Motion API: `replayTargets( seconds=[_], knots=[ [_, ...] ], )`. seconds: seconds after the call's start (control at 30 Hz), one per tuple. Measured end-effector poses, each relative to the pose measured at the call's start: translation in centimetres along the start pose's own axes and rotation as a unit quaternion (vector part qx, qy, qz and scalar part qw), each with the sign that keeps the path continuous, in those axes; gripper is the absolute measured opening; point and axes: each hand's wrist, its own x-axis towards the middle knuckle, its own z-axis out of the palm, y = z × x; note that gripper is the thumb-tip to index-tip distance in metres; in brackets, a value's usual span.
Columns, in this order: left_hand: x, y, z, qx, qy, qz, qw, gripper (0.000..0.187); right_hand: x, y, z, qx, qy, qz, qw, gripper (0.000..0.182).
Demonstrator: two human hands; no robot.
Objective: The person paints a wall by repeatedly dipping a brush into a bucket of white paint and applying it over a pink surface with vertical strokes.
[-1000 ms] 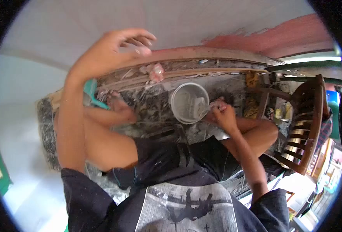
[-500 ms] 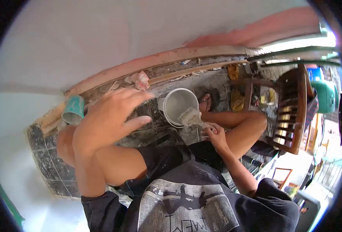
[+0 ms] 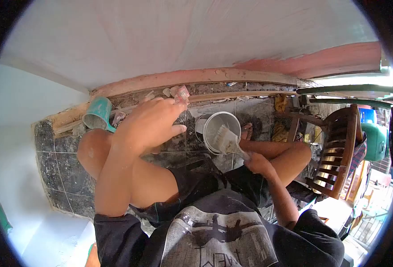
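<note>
A wide brush [image 3: 227, 141] with pale, coated bristles is held by its handle in my right hand [image 3: 259, 163]. Its bristles lie over the near rim of a white bucket [image 3: 209, 127], which has pale residue on its inner wall. My left hand [image 3: 154, 124] is raised above my bent leg, left of the bucket, its thumb and fingers apart with nothing between them. Beyond its fingertips lies a crumpled pink and white wrapper [image 3: 182, 95] by the foot of the wall.
A green plastic cup [image 3: 98, 112] lies at the left near a wooden strip [image 3: 232, 95] along the wall. The partly pink wall [image 3: 338, 59] rises ahead. A wooden chair [image 3: 341, 151] and a green container [image 3: 375, 141] stand at the right, on dark, stained tiles [image 3: 72, 171].
The view has shifted, and the scene sits lower and farther right. The brush is more upright at the bucket's near rim. My left hand stays raised and apart.
</note>
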Motion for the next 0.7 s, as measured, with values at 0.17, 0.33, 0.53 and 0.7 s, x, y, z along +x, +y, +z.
replayTargets(
  seconds=[0.17,0.33,0.53,0.7],
  knots=[
    [1.1,0.5,-0.3,-0.007,-0.031,-0.008,0.999,0.046,-0.1,0.0,2.6,-0.077,0.149,0.015,0.986,0.044],
    [2.9,0.4,2.1,0.001,-0.036,-0.013,0.999,0.044,-1.2,-1.5,3.0,-0.082,0.189,0.068,0.976,0.046],
    [5.9,0.7,7.4,0.043,-0.146,0.013,0.988,0.037,1.0,1.9,6.2,0.032,0.193,0.013,0.981,0.044],
    [7.6,1.1,8.3,-0.081,-0.215,0.015,0.973,0.040,1.1,1.4,6.1,0.017,0.175,-0.099,0.980,0.036]
  ],
)
